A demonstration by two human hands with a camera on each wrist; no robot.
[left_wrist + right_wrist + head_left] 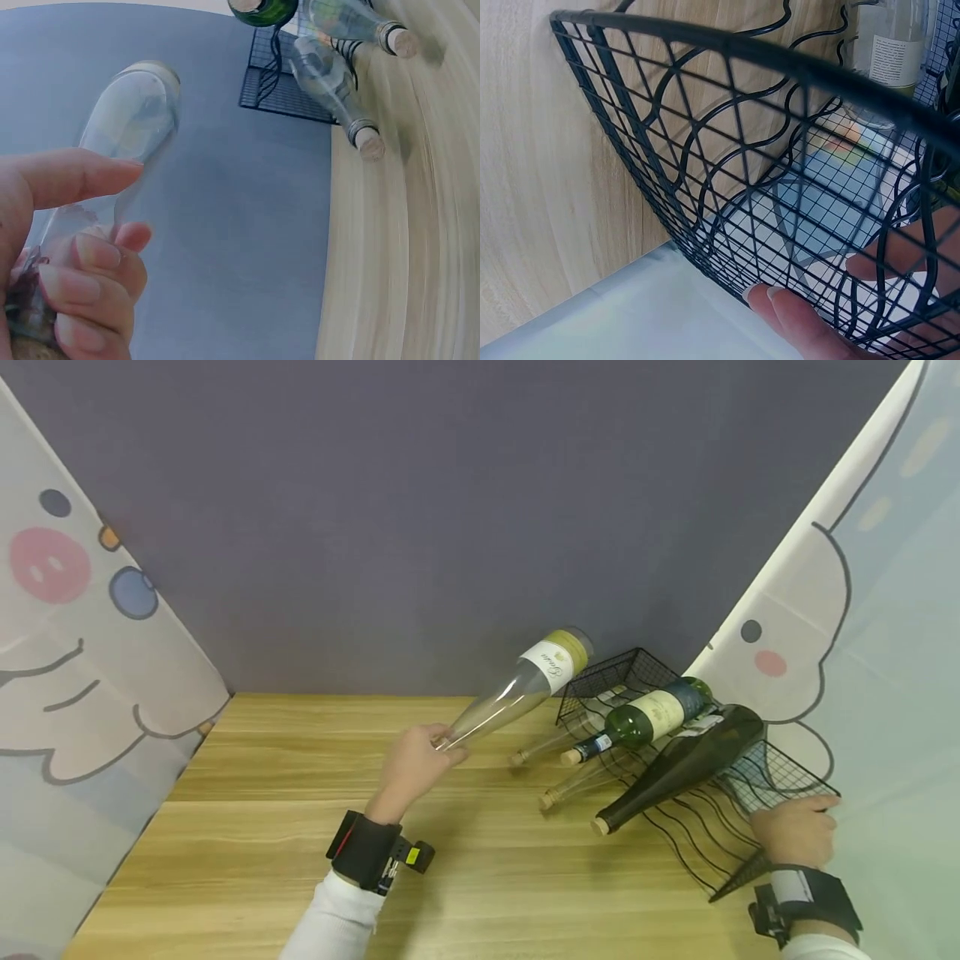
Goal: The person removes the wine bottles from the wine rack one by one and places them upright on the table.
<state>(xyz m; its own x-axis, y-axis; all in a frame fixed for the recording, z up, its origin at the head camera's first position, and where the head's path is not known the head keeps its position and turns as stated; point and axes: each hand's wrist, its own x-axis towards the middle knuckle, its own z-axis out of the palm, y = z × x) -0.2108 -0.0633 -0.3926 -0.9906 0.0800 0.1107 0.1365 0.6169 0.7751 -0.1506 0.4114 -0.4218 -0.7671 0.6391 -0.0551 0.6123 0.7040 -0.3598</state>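
Left hand (416, 768): fingers curled round neck of clear glass bottle with white-and-yellow label (517, 687); tilted, base up toward rack, off the tabletop.
Right hand (797, 831): clamped on mesh end of black wire rack (783, 772); fingertips on both faces of mesh in right wrist view, partly masked in head view.
Rack load: green glass bottle with cream label (660, 714), dark glass bottle (682, 766), two corked clear glass bottles (585, 785); necks jutting over light wood-grain tabletop (262, 827).
Bottle-to-rack gap: tight-looking in head view, plain in left wrist view.
Hidden: held bottle's mouth, behind fingers in head view; blurred brown cork-like end cut off in left wrist view.
Hard to make out: clear bottles' bodies, behind green and dark ones.
Edges: rack's right end just beside cartoon-printed curtain (892, 735); grey panel (420, 527) along tabletop's rear.
Room: wide tabletop stretch left of left hand.
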